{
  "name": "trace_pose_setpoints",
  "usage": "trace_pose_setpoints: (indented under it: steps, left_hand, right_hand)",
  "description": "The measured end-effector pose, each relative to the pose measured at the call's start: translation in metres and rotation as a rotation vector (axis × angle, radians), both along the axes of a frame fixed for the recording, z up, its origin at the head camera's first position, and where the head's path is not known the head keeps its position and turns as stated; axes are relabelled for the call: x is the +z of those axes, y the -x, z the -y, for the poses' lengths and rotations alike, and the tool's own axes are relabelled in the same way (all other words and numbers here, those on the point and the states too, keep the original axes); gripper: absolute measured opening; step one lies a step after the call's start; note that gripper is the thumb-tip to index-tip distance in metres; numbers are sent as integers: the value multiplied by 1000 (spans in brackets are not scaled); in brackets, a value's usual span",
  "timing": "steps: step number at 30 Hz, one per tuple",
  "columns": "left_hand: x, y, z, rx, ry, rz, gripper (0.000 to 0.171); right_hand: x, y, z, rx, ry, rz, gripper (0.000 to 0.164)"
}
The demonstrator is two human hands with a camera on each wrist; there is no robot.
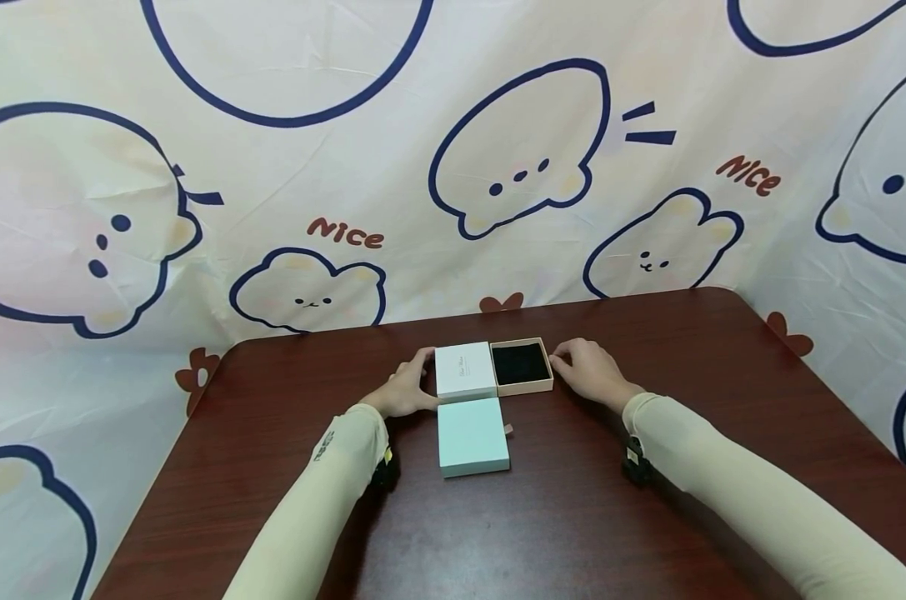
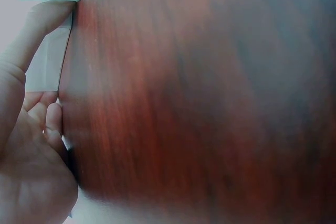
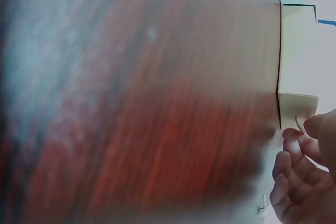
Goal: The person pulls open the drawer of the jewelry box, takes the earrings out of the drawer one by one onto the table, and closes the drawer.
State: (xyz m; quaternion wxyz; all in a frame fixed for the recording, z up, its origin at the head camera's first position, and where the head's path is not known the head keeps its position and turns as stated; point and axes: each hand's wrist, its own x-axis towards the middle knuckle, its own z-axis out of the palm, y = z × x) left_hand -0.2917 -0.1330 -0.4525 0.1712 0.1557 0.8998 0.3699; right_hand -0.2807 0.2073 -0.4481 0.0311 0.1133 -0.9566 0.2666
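Note:
A white box sleeve with small print on its lid lies on the table, its drawer slid out to the right. Black padding fills the drawer. My left hand grips the sleeve's left end, thumb at the near side and fingers at the far side. In the left wrist view the thumb lies along the sleeve's corner. At the drawer's right end, my right hand pinches a small pull tab between thumb and fingertips. The other fingers curl loosely below.
A mint-green box sits directly in front of the white sleeve, with a small ribbon tab at its right side. The dark wooden table ends at a cartoon-printed cloth behind it.

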Motion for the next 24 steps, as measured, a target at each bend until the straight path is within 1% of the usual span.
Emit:
trace_pose_setpoints:
  steps: [7, 18, 24]
  left_hand:
    - [2, 0, -1, -4, 0, -4, 98]
    - [2, -1, -1, -5, 1, -7, 98]
    - [2, -1, -1, -1, -1, -4, 98]
  right_hand:
    - [-1, 2, 1, 1, 26, 25, 25]
    - [-6, 7, 1, -10, 96, 70, 22]
    - [-5, 7, 1, 2, 145, 71, 21]
